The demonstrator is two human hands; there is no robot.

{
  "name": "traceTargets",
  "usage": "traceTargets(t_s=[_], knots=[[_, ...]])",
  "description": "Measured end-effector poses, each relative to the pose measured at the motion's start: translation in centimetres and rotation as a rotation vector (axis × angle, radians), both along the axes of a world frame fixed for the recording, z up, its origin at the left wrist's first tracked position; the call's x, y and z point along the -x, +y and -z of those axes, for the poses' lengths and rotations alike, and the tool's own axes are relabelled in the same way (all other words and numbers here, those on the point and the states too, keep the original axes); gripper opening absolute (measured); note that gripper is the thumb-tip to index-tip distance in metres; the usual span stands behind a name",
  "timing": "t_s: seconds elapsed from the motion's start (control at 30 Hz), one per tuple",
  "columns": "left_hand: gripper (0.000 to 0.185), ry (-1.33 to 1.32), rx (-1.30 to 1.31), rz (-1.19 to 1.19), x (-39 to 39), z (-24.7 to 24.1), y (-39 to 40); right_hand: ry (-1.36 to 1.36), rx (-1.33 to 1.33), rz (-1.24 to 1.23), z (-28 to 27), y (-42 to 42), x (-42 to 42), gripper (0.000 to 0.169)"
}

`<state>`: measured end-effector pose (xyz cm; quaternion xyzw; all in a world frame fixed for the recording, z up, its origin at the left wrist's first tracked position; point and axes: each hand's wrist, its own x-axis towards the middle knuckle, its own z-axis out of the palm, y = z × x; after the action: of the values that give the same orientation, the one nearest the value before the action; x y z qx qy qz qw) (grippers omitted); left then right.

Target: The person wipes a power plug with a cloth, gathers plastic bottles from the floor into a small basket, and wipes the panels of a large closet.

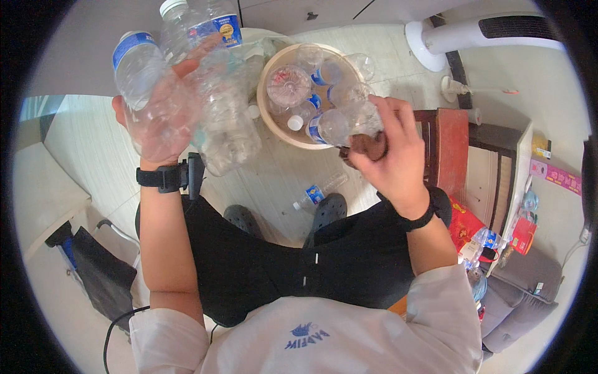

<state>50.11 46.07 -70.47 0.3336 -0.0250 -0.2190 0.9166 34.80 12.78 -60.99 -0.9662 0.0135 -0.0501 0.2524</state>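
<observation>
My left hand (pixel 170 117) is raised at the upper left, seen through the clear plastic bottles it holds. One bottle (pixel 135 70) there has a blue label band; beside it a white-capped bottle (pixel 177 35) points away. More clear bottles (pixel 229 117) hang blurred at the palm's right, so which ones the fingers grip is partly hidden. Over the near right rim of a beige round tub (pixel 262 100), my right hand (pixel 395 145) pinches a clear plastic bottle (pixel 366 117). A crumpled brown thing (pixel 371 146), unclear in kind, shows between its thumb and fingers. Several blue-labelled bottles (pixel 327 72) lie inside the tub.
An empty labelled bottle (pixel 315 194) lies on the pale floor by my dark clog (pixel 331 208). Right of the tub stand a reddish wooden piece of furniture (pixel 451 145) and a white fan-like appliance (pixel 425 44). A red bag (pixel 465 219) and more bottles (pixel 490 239) are at the right.
</observation>
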Motion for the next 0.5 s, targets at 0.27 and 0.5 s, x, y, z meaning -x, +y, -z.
traceTargets(t_s=[0.27, 0.5], knots=[[0.136, 0.064, 0.046, -0.013, 0.5, -1.7, -1.1, 0.072, 0.158, -0.006, 3.3, 1.4, -0.6, 0.064], [0.149, 0.001, 0.065, -0.023, 0.8, -4.4, -3.0, 0.153, 0.189, -0.133, 2.1, 1.2, -0.7, 0.065]])
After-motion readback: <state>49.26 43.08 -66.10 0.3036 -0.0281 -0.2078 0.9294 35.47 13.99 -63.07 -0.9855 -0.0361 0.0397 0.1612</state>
